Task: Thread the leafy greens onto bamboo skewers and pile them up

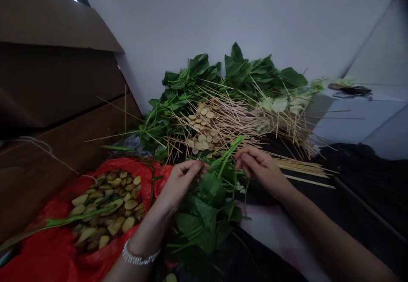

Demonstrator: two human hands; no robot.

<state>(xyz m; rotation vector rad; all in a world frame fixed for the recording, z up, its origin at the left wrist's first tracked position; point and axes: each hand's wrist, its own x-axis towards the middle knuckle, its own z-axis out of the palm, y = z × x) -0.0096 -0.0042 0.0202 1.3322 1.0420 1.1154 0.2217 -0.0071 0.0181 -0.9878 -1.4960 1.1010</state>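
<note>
My left hand [183, 182], with a bead bracelet at the wrist, is closed in a pinch at the edge of a bunch of leafy greens [212, 205]. The bunch hangs in front of me, its cut stems [232, 147] pointing up and to the right between my hands. Just right of those stems, my right hand [259, 169] has its thumb and fingers pressed together; what they hold, if anything, is too small to make out. Behind my hands lie sliced potatoes on skewers [204, 139] and a heap of bare wooden sticks [236, 118].
At the left a red plastic bag [47, 248] holds potato slices [111, 197], with a green stem across them. More leafy greens [251, 74] lean against the white wall [216, 14]. Skewered pale cabbage leaves [280, 103] lie at the right, near loose sticks [302, 167]. Some sticks jut out leftward.
</note>
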